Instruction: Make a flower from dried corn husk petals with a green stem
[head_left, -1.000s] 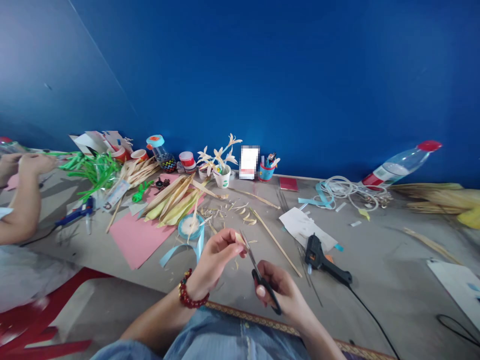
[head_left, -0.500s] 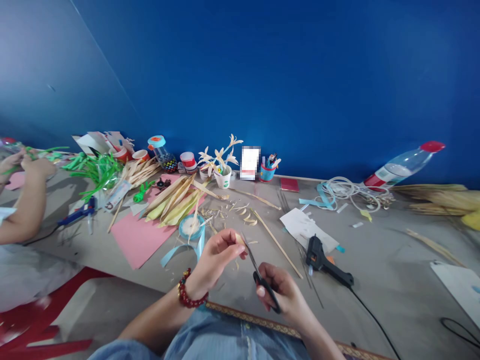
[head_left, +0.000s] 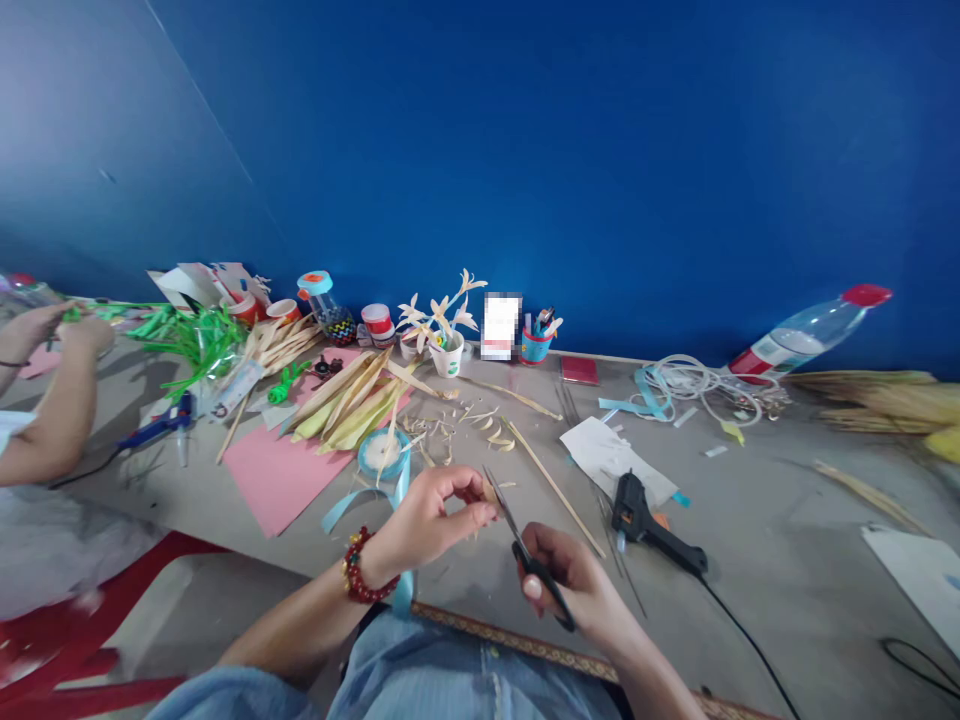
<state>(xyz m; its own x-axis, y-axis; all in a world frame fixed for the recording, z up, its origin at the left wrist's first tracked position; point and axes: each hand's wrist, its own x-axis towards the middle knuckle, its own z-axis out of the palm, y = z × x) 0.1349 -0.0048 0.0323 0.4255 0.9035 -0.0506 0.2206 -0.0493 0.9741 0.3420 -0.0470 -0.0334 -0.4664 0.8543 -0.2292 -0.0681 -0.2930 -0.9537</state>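
Observation:
My left hand (head_left: 450, 512) pinches a small pale piece of dried husk (head_left: 489, 494), mostly hidden by the fingers. Black-handled scissors (head_left: 555, 595) are in my right hand (head_left: 574, 572), fingers through the loops. Their blades point up and left, right beside the husk piece; whether they touch it I cannot tell. Beyond my hands, curled husk trimmings (head_left: 496, 436) are scattered on the grey table. To the left are a roll of light blue ribbon (head_left: 370, 466) and a heap of dried corn husks (head_left: 341, 415). A dry stalk (head_left: 555, 488) lies beyond the scissors.
A black glue gun (head_left: 652, 530) with a trailing cable lies right, beside white paper (head_left: 600, 450). Husk flowers stand in a white cup (head_left: 448, 362) near the blue wall. Pink paper (head_left: 277, 490) lies left. At far left, another person's hands (head_left: 82, 335) handle green material.
My left wrist has shifted slightly left, and its fingers have turned a little. My right hand and the scissors have moved slightly right. The husk piece shows less now.

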